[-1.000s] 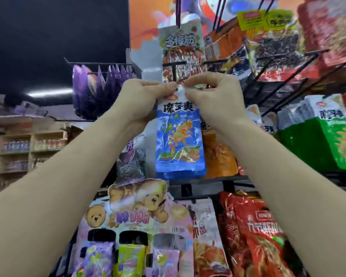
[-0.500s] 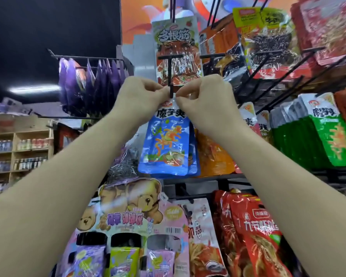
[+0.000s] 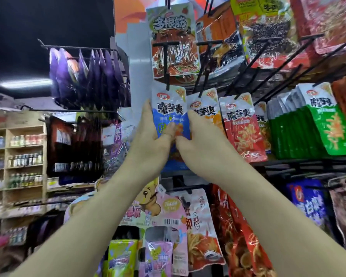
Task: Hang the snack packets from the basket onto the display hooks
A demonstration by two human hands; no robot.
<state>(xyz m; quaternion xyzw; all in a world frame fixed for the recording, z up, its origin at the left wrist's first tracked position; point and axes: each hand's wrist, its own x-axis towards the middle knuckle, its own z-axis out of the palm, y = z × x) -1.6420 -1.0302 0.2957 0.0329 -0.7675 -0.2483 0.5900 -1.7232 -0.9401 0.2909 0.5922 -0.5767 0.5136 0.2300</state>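
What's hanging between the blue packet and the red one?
An orange packet hangs between the blue packet and the red packet; the right hand covers its lower part. Seen in the head view.

A black rack [image 3: 308, 165] of long hooks [image 3: 166, 76] carries the goods. In one row a blue packet [image 3: 169, 109], an orange packet [image 3: 206, 109], a red packet [image 3: 242, 128] and a stack of green packets [image 3: 316, 128] hang side by side. A red-and-white packet [image 3: 174, 37] hangs above them, and purple packets [image 3: 84, 74] crowd a rail to the left.
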